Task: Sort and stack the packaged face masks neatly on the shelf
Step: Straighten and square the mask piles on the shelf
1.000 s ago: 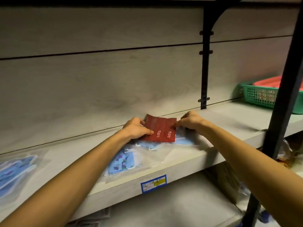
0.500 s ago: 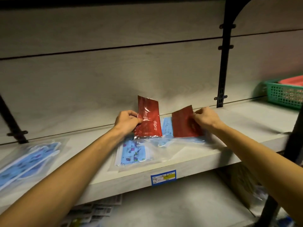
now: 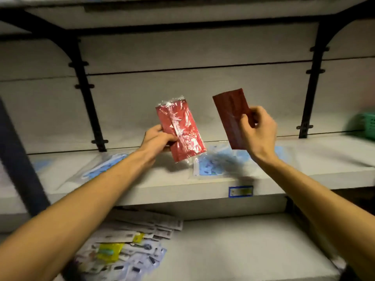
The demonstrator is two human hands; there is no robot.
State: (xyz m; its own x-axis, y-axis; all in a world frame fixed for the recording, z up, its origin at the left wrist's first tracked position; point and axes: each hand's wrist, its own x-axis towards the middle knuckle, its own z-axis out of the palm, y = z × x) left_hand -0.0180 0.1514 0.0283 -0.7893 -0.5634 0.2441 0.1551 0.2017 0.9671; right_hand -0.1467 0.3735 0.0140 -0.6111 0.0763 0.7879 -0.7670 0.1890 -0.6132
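Observation:
My left hand (image 3: 157, 138) grips a glossy red mask packet (image 3: 180, 129) by its left edge, holding it tilted above the grey shelf (image 3: 142, 181). A second, duller red packet (image 3: 231, 118) is pinched in my right hand (image 3: 258, 131), raised a little higher and apart from the first. On the shelf below them lie clear packets of blue patterned masks (image 3: 211, 166), and another blue mask packet (image 3: 103, 166) rests further left, partly behind my left forearm.
Black brackets (image 3: 85, 94) (image 3: 313, 86) rise from the back wall at left and right. A green basket (image 3: 363, 123) sits blurred at the far right of the shelf. The lower shelf (image 3: 243, 244) carries several flat carded packets (image 3: 129, 246). A blue price tag (image 3: 240, 191) marks the shelf edge.
Both hands have lifted the two red packets off the blue masks, separated them and raised them above the shelf. The camera has pulled back and shifted left.

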